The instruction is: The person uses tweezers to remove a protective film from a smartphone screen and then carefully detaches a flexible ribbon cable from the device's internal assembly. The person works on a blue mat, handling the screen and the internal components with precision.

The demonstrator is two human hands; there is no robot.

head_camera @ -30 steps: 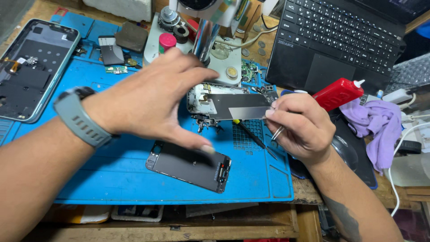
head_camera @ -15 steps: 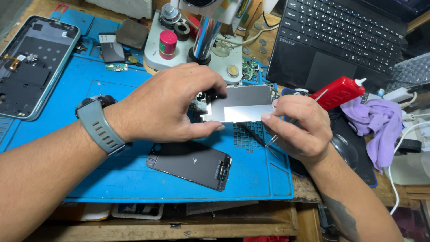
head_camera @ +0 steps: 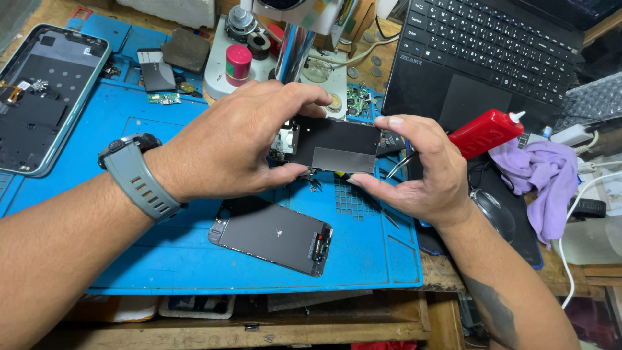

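Blue mat (head_camera: pixel 129 149) on cluttered wooden bench. Phone panel (head_camera: pixel 337 146) now lifted off mat, pinched at both ends between left hand (head_camera: pixel 240 139) and right hand (head_camera: pixel 424 172); a second ago left hand spread flat over it. Tweezers (head_camera: pixel 400 165) tucked in right hand. Second screen (head_camera: pixel 272 236) flat below.

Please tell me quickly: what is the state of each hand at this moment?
Left hand: closed on the left end of the dark phone panel.
Right hand: closed on the panel's right end, with tweezers tucked in it.
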